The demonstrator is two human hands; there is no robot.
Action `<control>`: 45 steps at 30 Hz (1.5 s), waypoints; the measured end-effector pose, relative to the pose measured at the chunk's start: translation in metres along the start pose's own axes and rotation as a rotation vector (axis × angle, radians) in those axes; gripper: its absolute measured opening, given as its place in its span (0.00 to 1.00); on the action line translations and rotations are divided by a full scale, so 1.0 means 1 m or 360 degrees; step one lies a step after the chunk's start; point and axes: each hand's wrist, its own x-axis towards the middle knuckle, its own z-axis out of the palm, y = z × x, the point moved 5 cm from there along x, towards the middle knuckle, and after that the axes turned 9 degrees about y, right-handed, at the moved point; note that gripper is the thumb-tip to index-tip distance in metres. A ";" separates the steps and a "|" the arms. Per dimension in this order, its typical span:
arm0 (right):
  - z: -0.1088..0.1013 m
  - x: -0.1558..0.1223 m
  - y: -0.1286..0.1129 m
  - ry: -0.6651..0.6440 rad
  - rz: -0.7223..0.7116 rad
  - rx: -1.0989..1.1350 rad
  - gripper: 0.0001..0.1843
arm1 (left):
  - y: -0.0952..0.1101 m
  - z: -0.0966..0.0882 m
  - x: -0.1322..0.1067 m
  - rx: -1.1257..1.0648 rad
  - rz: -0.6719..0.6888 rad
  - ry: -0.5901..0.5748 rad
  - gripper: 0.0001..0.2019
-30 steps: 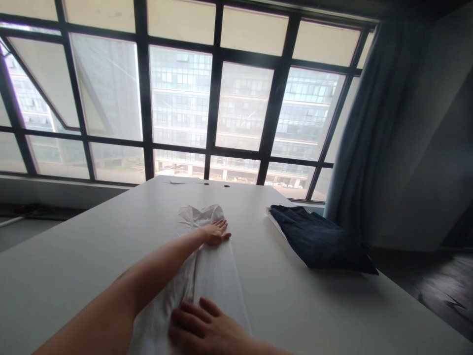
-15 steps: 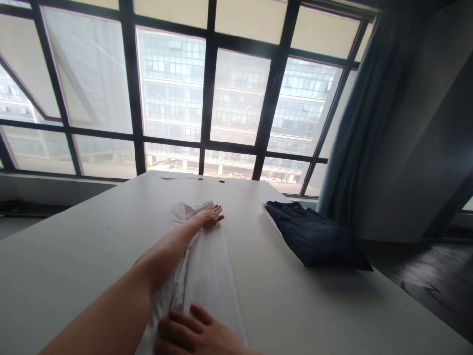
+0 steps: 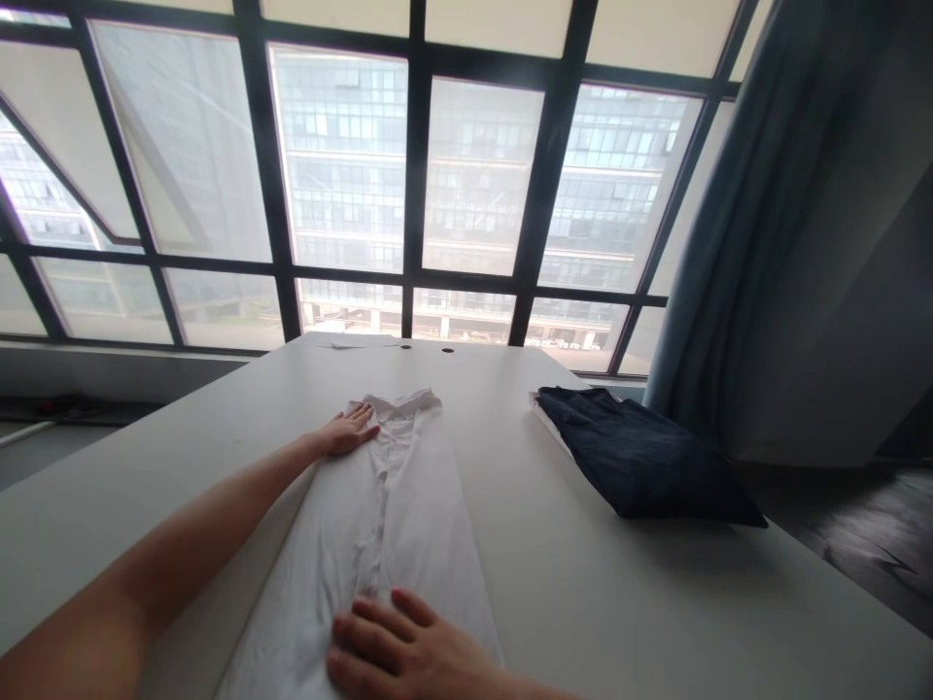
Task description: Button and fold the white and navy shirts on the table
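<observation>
A white garment (image 3: 394, 506) lies folded into a long narrow strip down the middle of the white table (image 3: 182, 447), its collar end pointing toward the window. My left hand (image 3: 348, 430) lies flat with fingers stretched out on the far left edge of the garment, near the collar. My right hand (image 3: 408, 651) presses flat on the near end of the cloth, fingers spread. Neither hand grips anything.
A folded dark blue garment (image 3: 641, 457) lies on the table's right side, close to the edge. Behind the table stands a large grid window (image 3: 408, 175), with a blue-grey curtain (image 3: 736, 224) at the right. Dark floor (image 3: 867, 554) shows to the right.
My left hand slid from the garment's right side near the collar to its left edge. The cloth now lies flatter and wider. My right hand stayed on the near end.
</observation>
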 end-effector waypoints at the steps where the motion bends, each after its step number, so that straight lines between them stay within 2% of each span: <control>1: 0.000 0.001 0.003 -0.0021 0.0023 0.0041 0.24 | 0.001 0.001 0.006 -0.0018 0.0005 0.0004 0.39; 3: -0.007 0.004 0.010 -0.0068 0.0097 0.0157 0.25 | 0.005 0.002 0.018 -0.0024 0.0022 0.0033 0.39; 6: -0.030 0.007 0.014 -0.0135 0.0210 0.0398 0.31 | 0.013 -0.001 0.027 0.0024 -0.0025 0.0107 0.37; 10: -0.060 0.010 0.008 -0.0146 0.0358 0.0609 0.36 | 0.024 -0.008 0.011 -0.0022 -0.0052 0.0205 0.32; 13: -0.065 0.013 0.001 -0.0146 0.0384 0.0648 0.36 | 0.030 -0.008 -0.024 -0.0176 0.0067 0.0166 0.31; 15: -0.063 0.014 0.001 -0.0143 0.0386 0.0654 0.36 | 0.031 -0.006 -0.058 -0.0244 0.0160 0.0129 0.32; 17: -0.060 0.013 0.011 -0.0084 0.0449 0.0632 0.35 | 0.033 -0.004 -0.097 -0.0266 0.0222 0.0099 0.33; 21: -0.065 -0.006 0.064 0.0138 0.0785 0.0308 0.27 | 0.040 -0.012 -0.168 -0.0351 0.0309 0.0045 0.32; 23: -0.070 -0.024 0.096 0.0221 0.0967 0.0089 0.28 | 0.043 -0.021 -0.193 -0.0457 0.0383 0.0001 0.30; 26: -0.077 -0.048 0.129 0.0319 0.1109 0.0006 0.34 | 0.045 -0.037 -0.213 -0.0587 0.0449 -0.0031 0.25; 28: -0.078 -0.055 0.136 0.0349 0.1113 0.0122 0.33 | 0.045 -0.045 -0.219 -0.0618 0.0449 -0.0034 0.25; 30: -0.080 -0.054 0.133 0.0336 0.1071 0.0260 0.30 | 0.048 -0.051 -0.224 -0.0617 0.0477 -0.0061 0.25; 33: -0.083 -0.049 0.119 0.0189 0.0965 0.0369 0.27 | 0.064 -0.057 -0.235 -0.0582 0.0605 -0.0178 0.29; 38: -0.090 -0.046 0.097 -0.0119 0.0809 0.0486 0.33 | 0.101 -0.061 -0.253 -0.0678 0.0786 -0.0342 0.42; 40: -0.095 -0.042 0.086 -0.0163 0.0762 0.0557 0.30 | 0.113 -0.065 -0.258 -0.0757 0.0821 -0.0352 0.39; 43: -0.106 -0.031 0.068 -0.0121 0.0704 0.0798 0.19 | 0.124 -0.076 -0.263 -0.0962 0.0848 -0.0344 0.28; 45: -0.113 -0.026 0.063 -0.0064 0.0736 0.1002 0.19 | 0.125 -0.084 -0.264 -0.1154 0.0749 -0.0347 0.27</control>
